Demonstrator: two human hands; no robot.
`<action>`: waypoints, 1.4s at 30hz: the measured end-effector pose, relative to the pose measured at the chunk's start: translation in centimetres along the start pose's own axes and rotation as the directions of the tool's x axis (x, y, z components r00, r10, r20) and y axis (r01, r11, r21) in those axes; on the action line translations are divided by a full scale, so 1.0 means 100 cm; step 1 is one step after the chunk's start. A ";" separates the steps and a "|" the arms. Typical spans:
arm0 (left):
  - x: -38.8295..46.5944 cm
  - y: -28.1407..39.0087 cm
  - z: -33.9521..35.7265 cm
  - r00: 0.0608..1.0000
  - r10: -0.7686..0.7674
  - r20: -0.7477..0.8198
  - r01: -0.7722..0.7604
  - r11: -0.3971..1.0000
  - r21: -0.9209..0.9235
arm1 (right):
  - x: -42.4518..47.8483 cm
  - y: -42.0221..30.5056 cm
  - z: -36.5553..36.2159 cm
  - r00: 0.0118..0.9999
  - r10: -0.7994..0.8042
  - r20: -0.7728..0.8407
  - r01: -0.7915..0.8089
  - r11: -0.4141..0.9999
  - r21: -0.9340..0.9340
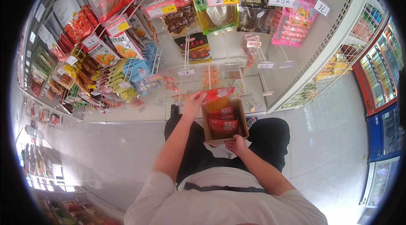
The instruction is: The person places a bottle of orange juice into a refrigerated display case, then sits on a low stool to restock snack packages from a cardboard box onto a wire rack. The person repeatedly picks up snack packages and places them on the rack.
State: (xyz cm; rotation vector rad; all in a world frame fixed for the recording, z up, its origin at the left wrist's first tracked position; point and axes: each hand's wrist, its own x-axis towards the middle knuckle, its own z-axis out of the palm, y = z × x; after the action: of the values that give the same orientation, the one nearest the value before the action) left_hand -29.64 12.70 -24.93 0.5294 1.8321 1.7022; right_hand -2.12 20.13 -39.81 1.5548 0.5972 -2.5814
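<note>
My left hand (193,101) pinches the left end of a red snack packet (219,96), held over the far side of an open cardboard box (245,120). More red packets (223,125) lie inside the box, some overlapping. At the box's near right corner, my right hand (236,145) grips the rim, palm up. The box is between my bent knees, tilted so that its inside faces me. Just beyond the held packet, a bag of small orange snacks (211,78) hangs on a rack hook.
Packaged snacks (127,45) hang densely on hooks at the left. Price tags (186,72) sit on hook ends that stick out ahead of me. A wire rack (336,63) and drinks coolers (380,63) stand at the right. Pale tiles (127,148) cover the floor.
</note>
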 end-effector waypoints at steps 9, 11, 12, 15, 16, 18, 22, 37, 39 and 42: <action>0.064 0.025 0.037 0.933 0.350 -0.084 -0.288 0.867 0.408 | 0.010 0.000 -0.008 1.000 0.017 0.020 -0.016 0.999 -0.052; 0.076 0.036 0.043 0.910 0.409 -0.067 -0.326 0.807 0.493 | 0.009 -0.001 -0.010 0.999 0.018 0.027 -0.016 0.998 -0.060; 0.079 0.041 0.043 0.895 0.442 -0.061 -0.343 0.769 0.539 | 0.011 -0.002 -0.009 0.999 0.018 0.039 -0.016 0.998 -0.069; 0.094 0.031 0.038 0.917 0.392 -0.079 -0.324 0.844 0.427 | 0.017 0.005 -0.004 1.000 0.021 0.013 -0.020 0.998 -0.064; 0.093 0.042 0.049 0.934 0.352 -0.060 -0.312 0.886 0.343 | 0.025 0.005 -0.011 0.999 0.019 0.030 -0.017 0.998 -0.053; 0.088 0.066 0.066 0.963 0.270 -0.018 -0.263 0.949 0.176 | 0.039 0.004 -0.021 0.997 0.020 0.068 -0.018 0.999 -0.036; 0.087 0.079 0.077 0.977 0.204 -0.066 -0.196 0.975 0.104 | 0.039 0.003 -0.022 0.997 0.027 0.074 -0.024 0.999 -0.035; 0.088 0.058 0.080 0.899 0.404 -0.169 -0.357 0.900 0.251 | 0.029 0.003 -0.016 0.998 0.011 0.054 -0.010 1.000 -0.026; 0.087 0.057 0.080 0.881 0.422 -0.215 -0.387 0.903 0.187 | 0.031 0.004 -0.016 0.996 0.020 0.083 -0.018 0.999 -0.028; 0.088 0.059 0.082 0.876 0.447 -0.182 -0.415 0.890 0.188 | 0.028 0.002 -0.013 0.997 0.007 0.075 -0.003 0.999 -0.050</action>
State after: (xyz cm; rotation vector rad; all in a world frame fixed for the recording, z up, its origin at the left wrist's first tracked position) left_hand -31.53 25.16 -20.48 0.8988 2.1250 1.9935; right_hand -2.35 20.76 -42.85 1.4356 0.6444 -2.5872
